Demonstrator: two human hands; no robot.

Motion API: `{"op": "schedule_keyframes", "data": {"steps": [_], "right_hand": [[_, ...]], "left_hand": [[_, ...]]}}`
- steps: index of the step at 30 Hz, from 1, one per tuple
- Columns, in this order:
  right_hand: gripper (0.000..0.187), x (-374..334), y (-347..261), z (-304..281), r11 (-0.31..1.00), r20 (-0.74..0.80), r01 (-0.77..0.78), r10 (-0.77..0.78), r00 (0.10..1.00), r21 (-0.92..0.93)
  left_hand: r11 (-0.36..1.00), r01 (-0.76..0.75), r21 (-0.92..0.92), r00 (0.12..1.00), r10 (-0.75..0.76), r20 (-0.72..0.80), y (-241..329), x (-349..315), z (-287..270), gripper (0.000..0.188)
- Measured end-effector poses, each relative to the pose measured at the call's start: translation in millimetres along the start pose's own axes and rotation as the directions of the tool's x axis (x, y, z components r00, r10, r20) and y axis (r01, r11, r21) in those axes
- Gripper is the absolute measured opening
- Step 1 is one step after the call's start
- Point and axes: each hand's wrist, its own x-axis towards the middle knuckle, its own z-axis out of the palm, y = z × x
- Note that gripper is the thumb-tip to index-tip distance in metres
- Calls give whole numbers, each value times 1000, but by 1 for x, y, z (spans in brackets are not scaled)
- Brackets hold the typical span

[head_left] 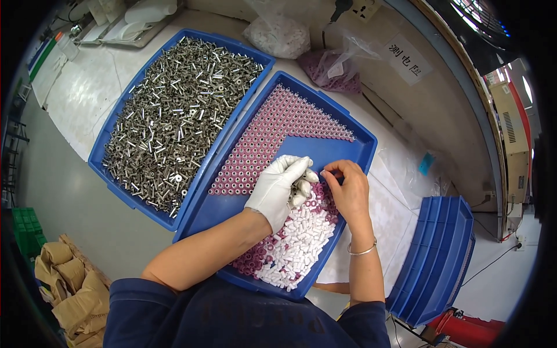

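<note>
On the tabletop (68, 119), the left tray (129, 198) lies just beside the right tray (316, 149) and is filled with heaped metal studs (180, 110). Upright ringed pieces (261, 136) stand in rows along the right tray's far and left parts; loose sleeves (304, 240) lie heaped at its near end, with loose rings (250, 261) among and left of them. Behind the trays sits a bag of small parts (281, 37), a bag of rings (331, 72) to its right. Nearer, at right, is a tray stack (429, 255).
</note>
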Motion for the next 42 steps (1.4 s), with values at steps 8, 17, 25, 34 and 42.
{"op": "schedule_keyframes", "data": {"steps": [8, 17, 25, 34, 42], "right_hand": [[8, -4, -18, -5, 993, -15, -104, 104, 994, 48], [15, -22, -55, -15, 928, -206, 202, -142, 968, 313], [17, -21, -56, -11, 931, -259, 340, -299, 919, 133], [6, 34, 22, -23, 932, -357, -81, -54, 933, -352], [5, 66, 62, -10, 839, -268, -59, -105, 958, -541]], "left_hand": [[999, -29, 14, 998, 29, -56, -8, 6, -5, 7], [999, 32, 24, 999, -31, -22, -8, 3, -9, 22], [994, 89, 61, 996, -88, -20, -5, 1, -3, 19], [979, 196, -52, 980, -194, 36, -6, 6, -7, 37], [979, 191, -70, 981, -188, 45, -4, 6, -10, 43]]}}
